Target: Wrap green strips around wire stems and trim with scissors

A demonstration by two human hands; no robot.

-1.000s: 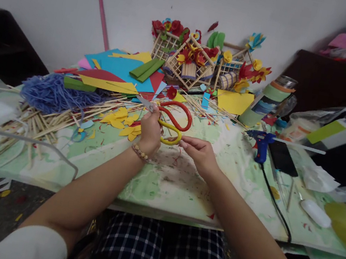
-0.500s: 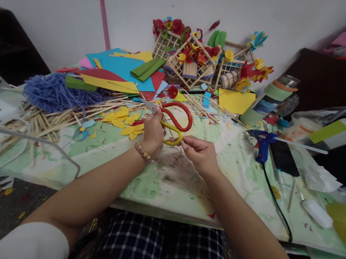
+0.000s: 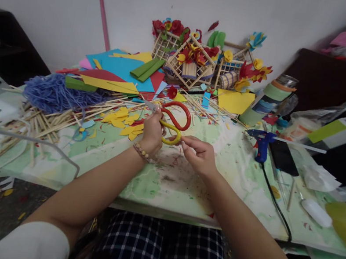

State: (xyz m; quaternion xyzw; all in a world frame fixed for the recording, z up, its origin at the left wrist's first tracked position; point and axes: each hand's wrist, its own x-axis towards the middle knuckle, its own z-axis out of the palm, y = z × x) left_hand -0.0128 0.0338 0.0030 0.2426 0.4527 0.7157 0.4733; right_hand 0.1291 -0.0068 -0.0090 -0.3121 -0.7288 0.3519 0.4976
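Note:
My left hand [image 3: 152,134] is closed round scissors [image 3: 174,120] with one red and one yellow loop handle, gripping them near the pivot; the blades point left, up and away from me. My right hand [image 3: 198,152] sits just right of the yellow loop, its fingers pinched at the loop's edge; whether something small is between them I cannot make out. Both hands hover over the green-patterned table cover [image 3: 164,181]. Yellow paper petals [image 3: 124,121] lie just left of my left hand.
Wooden sticks [image 3: 50,119] and blue yarn [image 3: 52,92] lie at left. Coloured paper sheets [image 3: 119,73] and stick baskets with paper flowers [image 3: 201,61] stand at the back. A blue glue gun [image 3: 262,143] with its black cord lies at right, beside a tape roll [image 3: 270,100].
My right hand has moved a little closer to the yellow scissor loop. The left hand keeps its hold on the scissors, almost still.

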